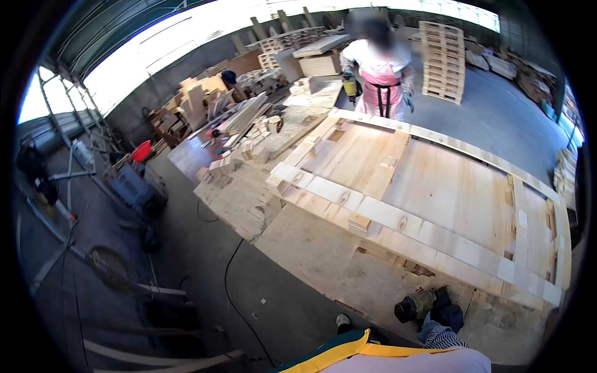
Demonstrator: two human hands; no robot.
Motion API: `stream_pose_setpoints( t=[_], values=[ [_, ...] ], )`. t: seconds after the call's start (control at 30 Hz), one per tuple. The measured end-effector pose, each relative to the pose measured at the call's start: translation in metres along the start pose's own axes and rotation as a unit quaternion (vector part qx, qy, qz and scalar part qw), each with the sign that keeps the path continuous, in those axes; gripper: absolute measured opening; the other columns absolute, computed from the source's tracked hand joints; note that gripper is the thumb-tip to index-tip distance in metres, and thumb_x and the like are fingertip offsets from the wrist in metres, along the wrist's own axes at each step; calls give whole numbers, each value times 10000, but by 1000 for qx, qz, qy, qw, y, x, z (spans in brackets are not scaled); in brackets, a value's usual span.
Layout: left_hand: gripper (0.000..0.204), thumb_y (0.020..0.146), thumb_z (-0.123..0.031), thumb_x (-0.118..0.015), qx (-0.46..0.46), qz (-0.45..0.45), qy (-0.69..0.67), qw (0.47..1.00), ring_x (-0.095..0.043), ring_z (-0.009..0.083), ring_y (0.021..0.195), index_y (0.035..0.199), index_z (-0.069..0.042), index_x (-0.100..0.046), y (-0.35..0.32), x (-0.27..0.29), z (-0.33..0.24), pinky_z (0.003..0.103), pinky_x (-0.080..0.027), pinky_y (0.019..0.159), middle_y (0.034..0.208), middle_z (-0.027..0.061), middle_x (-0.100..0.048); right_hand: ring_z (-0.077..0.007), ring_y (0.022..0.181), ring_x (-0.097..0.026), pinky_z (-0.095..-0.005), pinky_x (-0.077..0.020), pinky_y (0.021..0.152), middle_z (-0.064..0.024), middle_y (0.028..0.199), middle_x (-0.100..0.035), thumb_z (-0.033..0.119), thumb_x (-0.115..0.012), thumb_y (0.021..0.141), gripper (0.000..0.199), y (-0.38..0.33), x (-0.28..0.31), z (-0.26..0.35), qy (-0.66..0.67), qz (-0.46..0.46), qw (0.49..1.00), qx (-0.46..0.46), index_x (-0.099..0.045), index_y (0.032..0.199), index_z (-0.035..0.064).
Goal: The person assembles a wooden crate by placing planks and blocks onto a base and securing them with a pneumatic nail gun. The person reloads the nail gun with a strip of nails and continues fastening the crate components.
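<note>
My right hand (430, 328), in a grey-blue glove with a striped cuff, is closed on a dark nail gun (429, 304) at the lower right. The tool is over the near edge of the workbench, just in front of a large wooden pallet frame (457, 239); whether it touches the bench I cannot tell. Pale planks run along and across the frame's boards. A small wood block (359, 222) sits on the frame's near side. My left hand is out of sight.
Across the bench (305, 242) stands a person (380, 81) in a pink apron, holding a yellow-black nail gun (350, 87). Wood offcuts (221, 166) lie at the bench's left. A black cable (227, 289) trails on the floor. Stacked pallets (443, 62) stand behind.
</note>
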State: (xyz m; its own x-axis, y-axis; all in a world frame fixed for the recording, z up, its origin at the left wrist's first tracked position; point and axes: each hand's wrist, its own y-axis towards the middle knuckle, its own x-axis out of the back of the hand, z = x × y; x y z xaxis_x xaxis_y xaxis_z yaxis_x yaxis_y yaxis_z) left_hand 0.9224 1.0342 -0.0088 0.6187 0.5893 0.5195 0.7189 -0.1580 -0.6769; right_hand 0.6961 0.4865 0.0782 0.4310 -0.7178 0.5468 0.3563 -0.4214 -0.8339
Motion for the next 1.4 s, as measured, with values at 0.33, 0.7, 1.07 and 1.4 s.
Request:
stream_pose_setpoints(
  t=[0.33, 0.7, 1.07, 1.4],
  values=[
    [508, 890, -402, -574, 1, 7, 24, 1000, -593, 328, 1116, 1261, -58, -520, 179, 125, -182, 376, -459, 915, 1191, 204, -611, -336, 1029, -619, -383, -490, 904, -245, 1206, -589, 466, -701, 746, 1037, 24, 33, 122, 82, 21, 994, -67, -140, 1475, -14],
    [518, 899, -366, -573, -201, 50, 136, 969, -599, 343, 1107, 1308, -54, -518, 396, 269, -314, 381, -468, 931, 1216, 203, -606, -338, 988, -633, -384, -493, 890, -246, 1182, -600, 489, -700, 766, 1055, 68, 53, 310, 131, -48, 982, -129, -111, 1477, -19],
    [556, 973, -391, -472, -292, 137, 8, 947, -515, 247, 1238, 1408, -49, -415, 556, 304, -541, 341, -416, 1001, 1352, 186, -523, -346, 1203, -513, -401, -421, 1005, -217, 1378, -460, 452, -615, 850, 912, 129, 106, 510, 135, -63, 987, -63, -125, 1506, 51],
    [520, 931, -432, -558, -149, 168, -111, 968, -613, 191, 975, 1225, -6, -604, 611, 235, -632, 281, -454, 863, 1082, 118, -678, -343, 1298, -364, -475, -283, 1091, -171, 1396, -403, 479, -749, 696, 942, 180, 291, 612, 23, -392, 915, 93, -328, 1441, 87]
  ],
)
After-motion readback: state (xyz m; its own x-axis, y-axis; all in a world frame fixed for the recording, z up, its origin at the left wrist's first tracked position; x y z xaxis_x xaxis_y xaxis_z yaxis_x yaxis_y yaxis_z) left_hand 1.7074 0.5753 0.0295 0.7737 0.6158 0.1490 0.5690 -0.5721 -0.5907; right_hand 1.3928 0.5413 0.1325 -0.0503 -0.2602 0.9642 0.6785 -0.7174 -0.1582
